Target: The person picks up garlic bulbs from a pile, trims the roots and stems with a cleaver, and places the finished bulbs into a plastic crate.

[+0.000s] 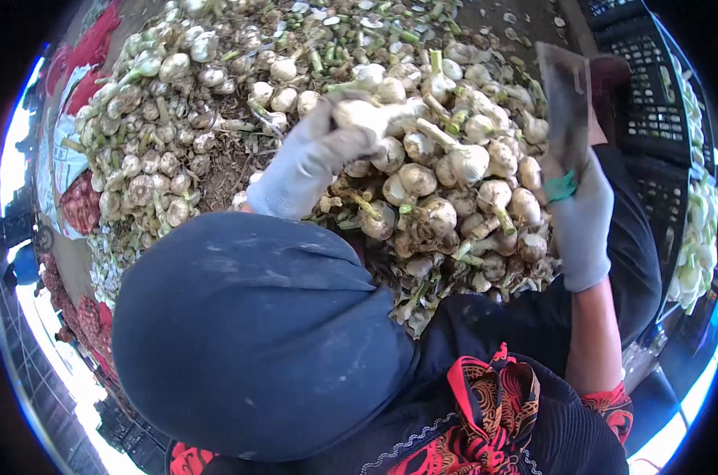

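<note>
My left hand (302,165), in a pale work glove, is closed around a garlic bulb (360,116) above the heap, with the bulb's stem pointing right. My right hand (585,226), also gloved, grips a cleaver (566,103) near the right side of the heap. Its broad blade stands up and away from me, and green wrapping (560,186) shows at the handle. Between and below the hands lie many garlic bulbs (418,180) with soil and short cut stems on them.
More garlic (149,162) spreads at the left, with peelings and stem scraps (335,36) at the back. Black plastic crates (651,95) stand at the right, whitish-green produce (695,245) beside them. Red net sacks (82,202) lie far left. A dark-covered head (256,332) hides the lower middle.
</note>
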Motion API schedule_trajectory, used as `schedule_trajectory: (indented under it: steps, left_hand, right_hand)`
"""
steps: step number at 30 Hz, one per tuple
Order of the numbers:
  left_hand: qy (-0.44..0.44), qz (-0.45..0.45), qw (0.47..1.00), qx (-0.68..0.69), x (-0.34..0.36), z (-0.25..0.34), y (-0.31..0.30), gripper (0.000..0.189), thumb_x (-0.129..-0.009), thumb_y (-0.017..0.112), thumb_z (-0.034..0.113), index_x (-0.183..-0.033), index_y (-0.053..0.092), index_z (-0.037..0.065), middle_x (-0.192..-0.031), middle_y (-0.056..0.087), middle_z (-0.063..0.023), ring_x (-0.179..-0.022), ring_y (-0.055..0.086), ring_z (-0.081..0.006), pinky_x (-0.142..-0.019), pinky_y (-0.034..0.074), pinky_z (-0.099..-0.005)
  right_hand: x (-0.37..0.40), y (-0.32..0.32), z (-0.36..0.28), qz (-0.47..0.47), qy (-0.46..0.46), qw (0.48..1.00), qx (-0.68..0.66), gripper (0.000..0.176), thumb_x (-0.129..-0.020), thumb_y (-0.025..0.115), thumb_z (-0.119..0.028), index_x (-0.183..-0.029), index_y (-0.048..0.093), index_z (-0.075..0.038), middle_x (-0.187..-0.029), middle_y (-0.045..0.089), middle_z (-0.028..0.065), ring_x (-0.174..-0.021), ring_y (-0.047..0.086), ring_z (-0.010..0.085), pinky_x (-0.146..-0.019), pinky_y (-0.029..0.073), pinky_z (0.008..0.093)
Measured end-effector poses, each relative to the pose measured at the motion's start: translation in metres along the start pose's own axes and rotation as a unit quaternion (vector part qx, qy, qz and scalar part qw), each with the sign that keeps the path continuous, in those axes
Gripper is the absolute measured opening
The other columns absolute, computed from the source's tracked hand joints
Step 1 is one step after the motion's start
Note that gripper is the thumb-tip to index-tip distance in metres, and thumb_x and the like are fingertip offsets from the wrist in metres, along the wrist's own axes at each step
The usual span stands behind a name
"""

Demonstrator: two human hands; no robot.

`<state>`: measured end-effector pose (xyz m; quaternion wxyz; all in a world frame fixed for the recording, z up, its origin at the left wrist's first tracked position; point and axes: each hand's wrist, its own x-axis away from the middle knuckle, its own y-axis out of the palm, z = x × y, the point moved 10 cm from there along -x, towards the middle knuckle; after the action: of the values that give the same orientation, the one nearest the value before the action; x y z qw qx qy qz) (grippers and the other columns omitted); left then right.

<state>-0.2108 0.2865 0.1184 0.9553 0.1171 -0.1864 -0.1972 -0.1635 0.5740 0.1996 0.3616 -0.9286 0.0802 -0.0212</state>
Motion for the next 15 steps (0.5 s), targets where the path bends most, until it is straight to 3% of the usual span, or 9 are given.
schedule_trajectory:
  steps: [2,4,10,13,15]
  left_hand:
    - [-0.058,-0.121,0.99,-0.041,0.004,-0.008,0.033,0.068,-0.088,0.07,0.032,-0.142,0.039,0.003,-0.129,0.056,-0.0139,-0.119,0.057,-0.0211,-0.106,0.042,-0.035]
    - [-0.082,-0.119,0.988,-0.05,0.009,-0.008,0.042,0.064,-0.089,0.068,0.033,-0.14,0.043,0.002,-0.129,0.056,-0.0132,-0.12,0.057,-0.0217,-0.106,0.043,-0.0341]
    - [-0.046,0.09,0.981,-0.166,0.01,-0.003,-0.032,0.049,-0.091,0.065,0.027,-0.131,0.054,0.0,-0.128,0.059,-0.0121,-0.12,0.057,-0.0242,-0.105,0.043,-0.0356]
    - [-0.113,0.118,0.884,-0.438,0.018,-0.039,-0.091,0.049,-0.092,0.064,0.031,-0.129,0.057,0.001,-0.128,0.062,-0.0151,-0.119,0.059,-0.0224,-0.102,0.045,-0.0343]
    - [-0.14,0.093,0.862,-0.478,0.021,-0.053,-0.1,0.05,-0.091,0.064,0.035,-0.129,0.058,0.002,-0.127,0.063,-0.0156,-0.117,0.06,-0.0244,-0.1,0.046,-0.0347]
  right_hand:
    - [-0.003,-0.011,0.018,0.043,0.026,0.997,-0.05,0.027,-0.092,0.065,-0.01,-0.115,0.064,0.004,-0.091,0.071,0.009,-0.083,0.063,0.0099,-0.078,0.05,0.0273]
    - [-0.002,-0.011,0.024,0.029,0.053,0.998,-0.033,0.029,-0.092,0.065,-0.012,-0.117,0.064,0.004,-0.091,0.071,0.0083,-0.083,0.061,0.0096,-0.078,0.05,0.0268]
    - [-0.005,0.003,0.018,-0.015,0.027,0.999,-0.023,0.03,-0.093,0.067,-0.017,-0.116,0.064,0.002,-0.089,0.07,0.0086,-0.08,0.062,0.012,-0.076,0.05,0.0281]
    - [-0.008,0.008,0.021,-0.02,0.017,0.999,-0.022,0.031,-0.093,0.067,-0.019,-0.116,0.064,0.002,-0.092,0.071,0.01,-0.082,0.063,0.0137,-0.077,0.051,0.0291]
    - [-0.009,0.014,0.024,-0.027,0.011,0.999,-0.026,0.032,-0.093,0.067,-0.019,-0.117,0.064,0.001,-0.093,0.071,0.0109,-0.083,0.064,0.0145,-0.077,0.051,0.0295]
